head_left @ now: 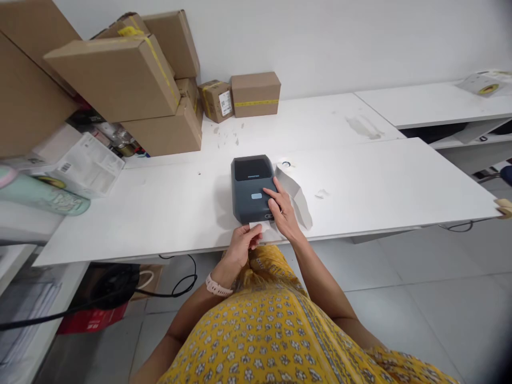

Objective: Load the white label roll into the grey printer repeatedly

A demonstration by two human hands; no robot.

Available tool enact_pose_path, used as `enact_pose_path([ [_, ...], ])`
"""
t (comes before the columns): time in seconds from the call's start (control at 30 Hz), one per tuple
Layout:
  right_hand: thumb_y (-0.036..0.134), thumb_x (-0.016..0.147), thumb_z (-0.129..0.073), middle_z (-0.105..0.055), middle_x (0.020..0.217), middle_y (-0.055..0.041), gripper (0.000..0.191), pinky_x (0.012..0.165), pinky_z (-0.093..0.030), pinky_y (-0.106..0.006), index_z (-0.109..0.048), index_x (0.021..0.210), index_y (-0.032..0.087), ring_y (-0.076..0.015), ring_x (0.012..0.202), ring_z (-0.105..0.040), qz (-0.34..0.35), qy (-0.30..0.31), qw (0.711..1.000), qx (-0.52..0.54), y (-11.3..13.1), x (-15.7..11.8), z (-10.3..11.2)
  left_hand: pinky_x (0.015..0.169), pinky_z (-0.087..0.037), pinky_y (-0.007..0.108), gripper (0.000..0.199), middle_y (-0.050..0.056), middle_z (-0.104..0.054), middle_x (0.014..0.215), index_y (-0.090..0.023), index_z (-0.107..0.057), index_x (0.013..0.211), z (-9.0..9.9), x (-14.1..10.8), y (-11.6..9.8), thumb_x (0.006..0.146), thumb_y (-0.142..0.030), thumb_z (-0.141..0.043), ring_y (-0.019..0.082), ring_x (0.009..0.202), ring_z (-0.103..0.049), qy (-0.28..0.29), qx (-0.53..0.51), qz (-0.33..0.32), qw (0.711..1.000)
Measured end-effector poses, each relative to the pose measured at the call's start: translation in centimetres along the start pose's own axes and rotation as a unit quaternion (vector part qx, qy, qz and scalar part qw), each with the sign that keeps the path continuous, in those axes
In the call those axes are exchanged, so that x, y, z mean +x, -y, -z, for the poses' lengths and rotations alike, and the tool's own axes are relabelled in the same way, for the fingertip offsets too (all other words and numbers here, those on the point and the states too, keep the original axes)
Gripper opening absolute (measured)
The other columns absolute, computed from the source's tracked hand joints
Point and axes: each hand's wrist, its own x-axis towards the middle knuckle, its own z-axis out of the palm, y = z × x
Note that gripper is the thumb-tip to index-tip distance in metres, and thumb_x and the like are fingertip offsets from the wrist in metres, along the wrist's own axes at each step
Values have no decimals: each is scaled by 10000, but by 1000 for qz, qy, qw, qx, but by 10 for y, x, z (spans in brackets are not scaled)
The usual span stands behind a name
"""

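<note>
A dark blue-grey device (245,198) with a black glossy window and a light button lies on the white table near its front edge. White paper (259,226) sticks out at the device's front, pinched between the thumb and fingers of my left hand (242,242). My right hand (283,209) rests on the device's right side with its fingers spread, the index finger pointing toward the button. A curled white paper strip (298,200) lies beside the device on the right, partly behind my right hand.
Cardboard boxes (116,80) are stacked at the back left, with two smaller boxes (256,95) beside them. A mint bottle (48,194) lies at the left. Paper scraps (321,193) lie on the table (384,186). Black cables (176,293) hang below.
</note>
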Motion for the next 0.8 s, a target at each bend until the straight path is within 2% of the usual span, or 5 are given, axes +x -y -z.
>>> enact_pose_path([
  [0.27, 477, 1007, -480, -383, 1637, 40, 299, 1263, -151, -598, -700, 1153, 337, -297, 1566, -215, 37, 14, 990, -132, 24, 6, 8, 518, -361, 247, 422, -5, -566, 553, -160, -635, 605, 16, -7, 14, 768, -545, -694, 92, 499, -473, 11, 106, -82, 991],
  [0.43, 480, 987, -528, -470, 1581, 42, 258, 1277, 31, -618, -711, 1101, 338, -313, 1571, -205, 27, 73, 989, -128, 39, 17, 6, 624, -460, 254, 353, 2, -610, 704, -205, -624, 743, 40, -5, 10, 936, -482, -525, 132, 657, -560, -178, 156, -285, 929],
  [0.53, 489, 979, -544, -539, 1531, 3, 261, 1268, 73, -623, -717, 1040, 304, -316, 1572, -207, 24, 81, 989, -118, 38, 22, 4, 853, -531, 297, 319, 78, -707, 1119, -216, -663, 1083, 46, 10, -1, 961, -467, -510, 184, 1022, -654, -237, 171, -353, 889],
  [0.63, 548, 978, -512, -468, 1588, -2, 334, 1274, -29, -614, -717, 1073, 302, -315, 1578, -187, 10, 75, 994, -77, 30, 18, 7, 1082, -476, 354, 440, 100, -604, 1442, -228, -605, 1326, 43, 25, -13, 992, -472, -457, 214, 1335, -557, -191, 182, -337, 904],
  [0.8, 635, 1007, -338, -268, 1690, -3, 553, 1267, -245, -519, -503, 1450, 349, -264, 1564, -248, -75, 19, 993, 94, 19, 5, 16, 1219, -378, 406, 544, 80, -545, 1525, -211, -574, 1413, 32, 34, -31, 1015, -519, -367, 229, 1440, -482, -120, 119, -330, 929],
])
